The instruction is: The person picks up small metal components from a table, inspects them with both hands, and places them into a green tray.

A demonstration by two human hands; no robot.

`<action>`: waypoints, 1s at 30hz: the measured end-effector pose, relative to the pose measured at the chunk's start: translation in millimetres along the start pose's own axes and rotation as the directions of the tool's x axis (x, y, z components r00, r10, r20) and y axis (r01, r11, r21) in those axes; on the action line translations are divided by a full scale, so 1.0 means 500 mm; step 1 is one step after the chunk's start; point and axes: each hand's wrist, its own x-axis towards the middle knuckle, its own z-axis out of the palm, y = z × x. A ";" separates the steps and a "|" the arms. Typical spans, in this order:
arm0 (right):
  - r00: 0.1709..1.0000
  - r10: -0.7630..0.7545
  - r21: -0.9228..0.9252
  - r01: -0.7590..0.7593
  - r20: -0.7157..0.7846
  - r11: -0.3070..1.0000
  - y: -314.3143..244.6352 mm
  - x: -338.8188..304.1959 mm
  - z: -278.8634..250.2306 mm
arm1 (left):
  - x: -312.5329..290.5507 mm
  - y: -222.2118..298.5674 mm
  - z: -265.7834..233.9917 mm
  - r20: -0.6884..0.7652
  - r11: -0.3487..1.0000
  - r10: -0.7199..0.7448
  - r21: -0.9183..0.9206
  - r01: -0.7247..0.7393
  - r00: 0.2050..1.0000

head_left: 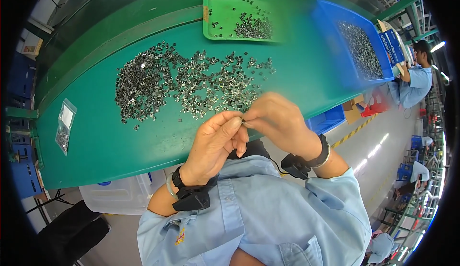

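Fingertip to fingertip, my hands meet just above the near edge of the green table. My left hand pinches a small dark metal part between thumb and forefinger. From the other side, my right hand pinches at the same part; the fingers hide most of it. Just beyond my hands lies a loose spread of small shiny metal pieces. To its left is a denser, darker pile of similar small pieces.
A green tray with small dark parts stands at the back. On the right, a blue bin holds many metal pieces. A clear plastic bag lies far left. Under the table edge sits a clear box. Another person works at the right.
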 end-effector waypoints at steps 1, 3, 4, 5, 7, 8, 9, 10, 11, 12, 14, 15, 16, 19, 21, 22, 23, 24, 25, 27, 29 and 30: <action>1.000 -0.001 0.000 0.001 -0.001 1.000 0.001 -0.001 0.001 | -0.001 0.001 0.002 0.000 1.000 0.001 0.002 -0.001 1.000; 1.000 0.007 0.005 -0.007 -0.027 1.000 0.001 -0.004 0.002 | -0.003 0.004 0.006 -0.012 0.999 -0.003 0.041 0.004 1.000; 0.999 0.011 0.008 -0.011 -0.040 1.000 0.001 -0.005 0.003 | -0.004 0.005 0.008 -0.019 0.998 -0.005 0.062 0.006 1.000; 0.999 0.010 0.008 -0.009 -0.041 1.000 0.002 -0.006 0.003 | -0.004 0.005 0.011 -0.019 0.998 -0.004 0.064 0.006 1.000; 0.999 -0.015 -0.034 0.014 -0.046 0.999 0.002 -0.008 0.005 | -0.004 0.003 0.016 -0.045 0.994 0.020 0.104 -0.015 0.999; 0.998 -0.028 -0.055 0.025 -0.049 0.998 0.002 -0.010 0.006 | -0.004 0.002 0.017 -0.057 0.992 0.032 0.125 -0.025 0.998; 0.998 -0.029 -0.054 0.026 -0.052 0.998 0.002 -0.011 0.008 | -0.004 0.003 0.017 -0.057 0.992 0.032 0.127 -0.025 0.998; 0.998 -0.029 -0.056 0.026 -0.057 0.998 0.002 -0.012 0.010 | -0.004 0.002 0.016 -0.053 0.990 0.036 0.136 -0.028 0.998; 0.998 -0.030 -0.057 0.026 -0.063 0.998 0.002 -0.014 0.011 | -0.003 0.001 0.014 -0.050 0.989 0.039 0.145 -0.031 0.998; 0.997 -0.031 -0.059 0.027 -0.068 0.998 0.002 -0.015 0.013 | -0.003 0.001 0.012 -0.046 0.987 0.042 0.154 -0.035 0.998; 0.997 -0.022 -0.048 0.019 -0.075 0.999 0.003 -0.018 0.014 | -0.002 -0.001 0.010 -0.040 0.991 0.035 0.131 -0.029 0.999; 0.997 -0.012 -0.038 0.009 -0.080 0.999 0.003 -0.019 0.015 | -0.001 -0.001 0.009 -0.035 0.994 0.027 0.106 -0.023 0.999; 0.996 -0.003 -0.027 0.000 -0.085 1.000 0.003 -0.020 0.016 | -0.001 -0.002 0.009 -0.029 0.997 0.019 0.080 -0.017 0.999; 0.995 -0.017 -0.041 0.013 -0.098 0.999 0.002 -0.020 0.018 | -0.004 -0.002 0.004 -0.002 0.999 0.017 0.043 -0.017 1.000; 0.994 -0.024 -0.048 0.019 -0.105 0.999 0.001 -0.021 0.019 | -0.006 -0.001 0.004 0.012 1.000 0.016 0.025 -0.017 1.000; 0.994 -0.028 -0.051 0.023 -0.108 0.998 0.000 -0.021 0.019 | -0.006 0.000 0.005 0.010 1.000 0.017 0.020 -0.017 1.000; 0.993 -0.033 -0.053 0.027 -0.110 0.998 0.000 -0.021 0.020 | -0.007 0.001 0.006 0.007 1.000 0.018 0.015 -0.019 1.000; 0.993 -0.038 -0.056 0.032 -0.112 0.998 -0.001 -0.021 0.020 | -0.008 0.001 0.007 0.005 1.000 0.020 0.010 -0.020 1.000; 0.993 -0.039 -0.056 0.033 -0.112 0.998 -0.001 -0.023 0.021 | -0.009 0.002 0.009 0.005 1.000 0.021 0.010 -0.021 1.000; 0.993 -0.016 -0.047 0.011 -0.120 0.999 -0.002 -0.027 0.022 | -0.009 0.002 0.014 0.004 1.000 0.022 0.010 -0.022 1.000; 0.992 -0.006 -0.042 0.000 -0.124 0.999 -0.003 -0.028 0.023 | -0.010 0.002 0.015 0.003 1.000 0.022 0.011 -0.022 1.000; 0.992 -0.018 -0.048 0.012 -0.125 0.999 -0.003 -0.028 0.023 | -0.009 0.002 0.014 0.005 1.000 0.017 0.013 -0.017 1.000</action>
